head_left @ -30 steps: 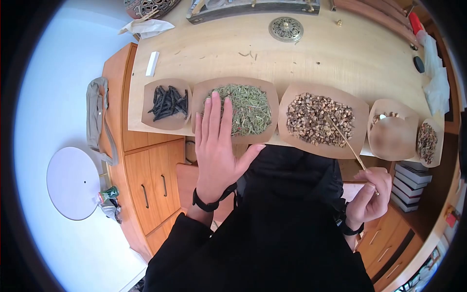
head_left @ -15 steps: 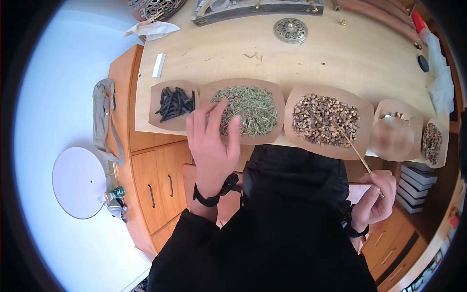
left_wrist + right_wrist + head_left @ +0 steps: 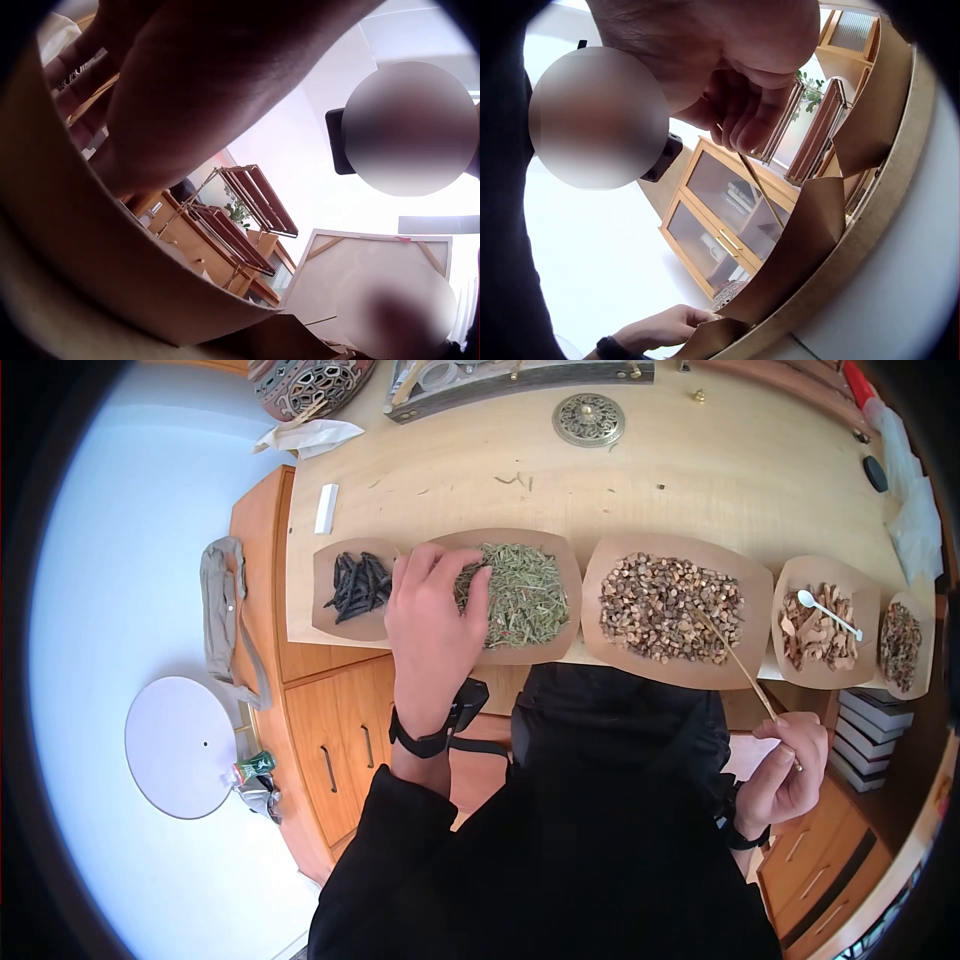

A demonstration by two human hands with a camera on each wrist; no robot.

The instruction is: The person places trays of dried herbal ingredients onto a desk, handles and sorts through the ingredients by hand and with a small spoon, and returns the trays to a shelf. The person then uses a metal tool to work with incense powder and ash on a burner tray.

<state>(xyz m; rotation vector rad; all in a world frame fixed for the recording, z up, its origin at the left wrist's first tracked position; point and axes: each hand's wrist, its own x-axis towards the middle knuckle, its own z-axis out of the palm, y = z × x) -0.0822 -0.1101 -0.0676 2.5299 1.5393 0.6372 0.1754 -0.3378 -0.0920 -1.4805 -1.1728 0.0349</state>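
In the head view my left hand [image 3: 430, 625] arches over the left part of a paper tray [image 3: 532, 652] of dried green herb [image 3: 525, 590]. Its thumb and index fingertip come close together around some dark stems of the herb; the other fingertips are hidden. My right hand [image 3: 790, 765] pinches a thin brass-coloured stick [image 3: 740, 665] near its end. The stick's far tip lies over chopped brown pieces [image 3: 655, 605] in the paper tray [image 3: 690, 678] beside the herb. The right wrist view shows the same stick [image 3: 761, 187] leaving my curled fingers.
Black dried pods [image 3: 357, 585] fill a tray at left. On the right, a tray of pale slices [image 3: 820, 645] bears a small white spoon [image 3: 830, 613], beside a tray of mixed bits [image 3: 902, 648]. Farther back lie a white block [image 3: 326, 510] and a pierced metal lid [image 3: 588, 420].
My left hand, first spread flat over the herb, has shifted left and curled its fingers down to it. My right hand keeps the stick over the brown pieces.
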